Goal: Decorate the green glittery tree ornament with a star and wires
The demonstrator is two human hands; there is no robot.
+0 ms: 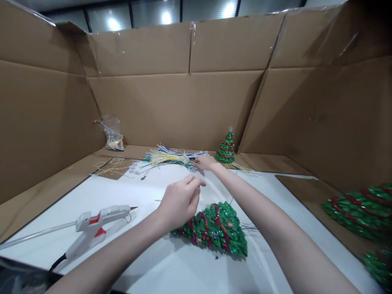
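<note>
My right hand reaches to the right end of a bundle of thin blue, yellow, white and green wires, its fingers closed at the wire ends. Nearer to me, my left hand is curled with thumb and fingers together; whatever it may hold is hidden. Just below that hand lies a green tinsel Christmas tree on its side, wound with red garland and dotted with small baubles. Its tip is partly behind my left wrist. Thin wires stick out from its base at the right.
A white glue gun with a glue stick lies at left. A small decorated tree stands at the back beside pale wires. More green trees lie at right. A clear plastic bag sits back left. Cardboard walls surround the white table.
</note>
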